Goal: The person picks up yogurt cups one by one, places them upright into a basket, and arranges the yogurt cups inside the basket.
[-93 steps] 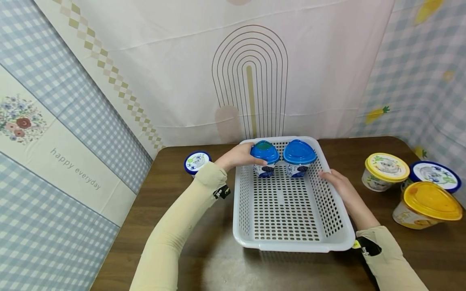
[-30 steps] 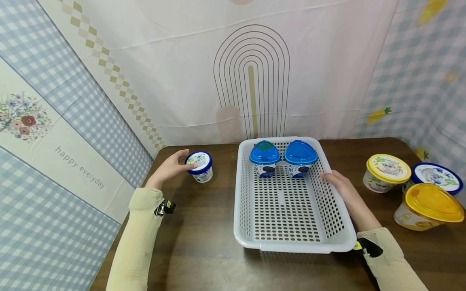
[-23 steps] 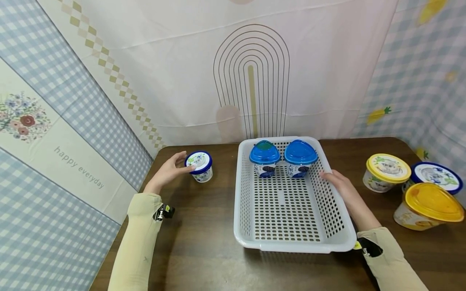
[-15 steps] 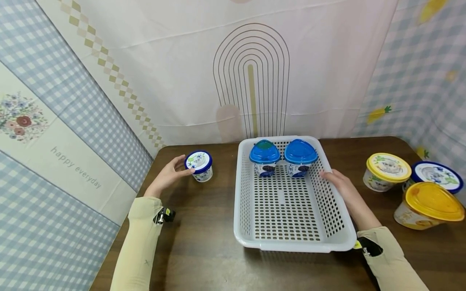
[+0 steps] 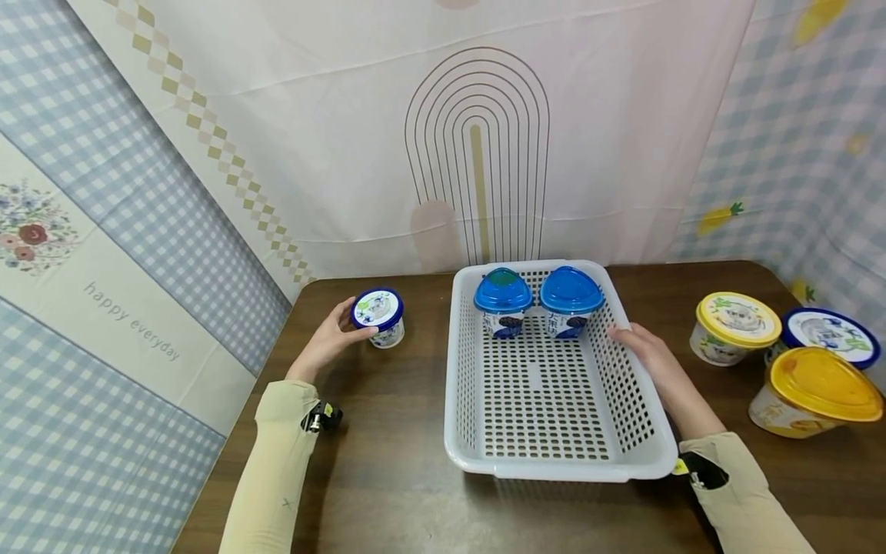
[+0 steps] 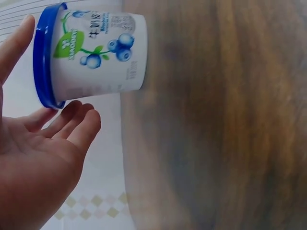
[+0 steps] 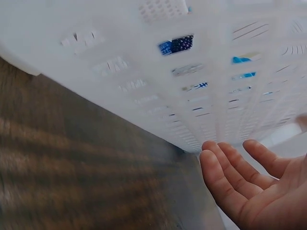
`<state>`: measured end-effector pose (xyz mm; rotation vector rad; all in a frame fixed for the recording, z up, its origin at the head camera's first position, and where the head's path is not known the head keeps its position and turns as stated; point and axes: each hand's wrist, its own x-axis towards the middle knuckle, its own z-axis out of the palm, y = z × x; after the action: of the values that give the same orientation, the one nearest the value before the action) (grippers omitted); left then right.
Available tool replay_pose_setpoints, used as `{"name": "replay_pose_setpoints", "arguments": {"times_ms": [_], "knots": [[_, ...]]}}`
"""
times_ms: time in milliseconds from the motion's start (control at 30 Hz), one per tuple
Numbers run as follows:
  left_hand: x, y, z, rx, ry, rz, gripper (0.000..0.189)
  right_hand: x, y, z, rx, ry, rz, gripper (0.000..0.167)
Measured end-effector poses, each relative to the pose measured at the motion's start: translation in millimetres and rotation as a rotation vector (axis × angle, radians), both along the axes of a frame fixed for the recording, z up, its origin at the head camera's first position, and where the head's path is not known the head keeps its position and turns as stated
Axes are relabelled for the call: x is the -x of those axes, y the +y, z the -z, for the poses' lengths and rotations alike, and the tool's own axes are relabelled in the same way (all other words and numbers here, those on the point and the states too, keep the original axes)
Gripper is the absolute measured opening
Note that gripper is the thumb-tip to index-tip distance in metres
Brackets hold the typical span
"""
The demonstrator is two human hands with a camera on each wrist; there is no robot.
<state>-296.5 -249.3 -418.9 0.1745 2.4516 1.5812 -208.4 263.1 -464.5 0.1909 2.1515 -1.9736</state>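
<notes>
On the left of the table, my left hand (image 5: 325,342) is around a small round tub (image 5: 378,317) with a blue-rimmed white lid. The thumb is on the near side and the fingers on the far side. In the left wrist view, blueberries are printed on the tub (image 6: 98,55), and a narrow gap shows between thumb tip and lid. My right hand (image 5: 647,354) grips the right rim of a white perforated basket (image 5: 457,431), thumb over the edge. In the right wrist view, the other fingers (image 7: 230,177) lie outside the wall.
Two blue-lidded cups (image 5: 503,302) stand side by side at the basket's far end. On the right are a yellow-lidded tub (image 5: 737,327), a blue-rimmed tub (image 5: 831,337) and a larger orange-lidded tub (image 5: 813,392). A cloth backdrop hangs behind the table.
My left hand has let go of the left blue-lidded cup in the basket and moved left to the blueberry tub, closing in around it. My right hand and the basket stay in place.
</notes>
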Motion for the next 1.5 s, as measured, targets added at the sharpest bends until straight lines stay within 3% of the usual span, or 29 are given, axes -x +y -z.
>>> {"name": "replay_pose_setpoints", "arguments": {"times_ms": [400,667,900,1000,1300,1500], "knots": [[5.1,10.6,10.4,-0.017,0.013,-0.05,0.1,-1.8,0,-2.0,-0.024,-0.021,-0.001,0.083],[10.6,11.2,19.5,-0.078,-0.005,-0.056,0.102,-3.6,1,-1.5,-0.033,-0.025,0.0,0.083],[27.9,4.3,44.2,-0.085,0.016,-0.059,0.106,-0.3,3,2.3,0.022,0.028,-0.019,0.074],[27.9,3.0,50.8,-0.088,0.037,-0.078,0.105,-0.4,2,2.2,0.02,0.027,-0.02,0.073],[26.9,5.7,53.0,-0.108,0.081,-0.084,0.1,-3.4,0,-1.5,-0.012,0.006,0.002,0.079],[27.2,4.4,52.8,-0.102,0.056,-0.09,0.101,-4.0,-1,-2.2,-0.019,-0.009,0.003,0.082]]}}
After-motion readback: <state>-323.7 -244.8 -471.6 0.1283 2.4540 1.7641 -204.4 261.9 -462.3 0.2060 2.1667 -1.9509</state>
